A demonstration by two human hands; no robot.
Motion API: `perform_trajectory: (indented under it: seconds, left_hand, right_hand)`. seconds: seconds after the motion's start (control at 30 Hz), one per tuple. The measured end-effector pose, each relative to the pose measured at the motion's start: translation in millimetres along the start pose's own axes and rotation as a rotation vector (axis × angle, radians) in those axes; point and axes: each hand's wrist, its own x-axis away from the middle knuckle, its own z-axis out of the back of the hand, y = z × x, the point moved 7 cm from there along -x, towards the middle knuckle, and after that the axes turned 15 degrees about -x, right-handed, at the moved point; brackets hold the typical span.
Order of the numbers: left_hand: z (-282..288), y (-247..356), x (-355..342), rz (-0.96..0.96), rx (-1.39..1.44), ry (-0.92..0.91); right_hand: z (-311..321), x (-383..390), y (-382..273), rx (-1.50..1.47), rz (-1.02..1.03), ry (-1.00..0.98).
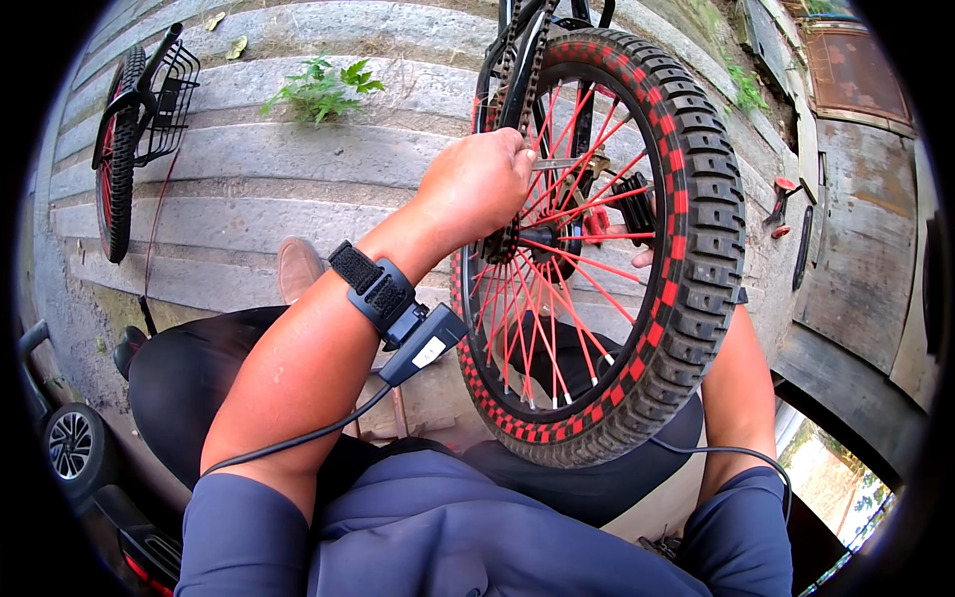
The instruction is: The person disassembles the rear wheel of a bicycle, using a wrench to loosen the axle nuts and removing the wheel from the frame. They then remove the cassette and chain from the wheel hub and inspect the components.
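Note:
A bicycle wheel [686,328] with a knobby black tyre, red-and-black checkered sidewall and red spokes stands tilted in front of me. My left hand [476,184] is closed beside the wheel's chain side. From its fingers a flat metal wrench [559,163] extends between the spokes toward the metal parts near the hub [538,239]. Behind the tyre, my right hand [643,256] shows only fingertips through the spokes, near a black ribbed cylindrical part [634,203]. Its grip is hidden. The chain [532,70] runs up along the black frame.
A detached bicycle front end with wheel [119,164] and wire basket [171,104] lies at the far left. A green weed [320,92] grows between the stone slabs. A small red-and-black part [783,199] lies at the right beside wooden boards [865,239]. A car wheel [74,445] shows lower left.

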Motion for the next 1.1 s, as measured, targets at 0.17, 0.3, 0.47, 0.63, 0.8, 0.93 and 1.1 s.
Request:
perform_trajectory:
  seconds: [0.17, 0.3, 0.47, 0.63, 0.8, 0.93, 1.1]
  left_hand:
    - [0.0, -0.7, -0.8, 0.007, 0.005, -0.018]
    - [0.4, -2.5, -1.3, -0.003, 0.020, 0.001]
    - [0.1, -2.1, -2.3, 0.004, 0.046, -0.020]
    - [-0.7, -8.1, -1.9, 0.002, 0.024, -0.017]
    - [-4.1, -8.5, -2.4, 0.009, 0.080, -0.039]
    - [-6.3, -4.0, -5.4, -0.005, 0.125, -0.063]
    - [-3.9, -10.1, -2.6, 0.027, 0.168, -0.090]
  right_hand:
    - [7.2, -1.7, -6.5, 0.023, -0.222, 0.160]
    - [11.8, -14.1, -3.6, 0.083, -0.199, 0.120]
    - [21.8, -37.3, -8.6, 0.603, -0.002, 0.074]
    - [7.6, -74.5, -11.1, 1.183, 0.228, 0.143]
    - [9.9, -70.6, -17.9, 1.251, 0.622, 0.057]
    - [11.6, -58.5, -22.0, 1.489, 0.985, 0.329]
    - [17.1, -74.4, -22.8, 1.721, 0.347, 0.662]
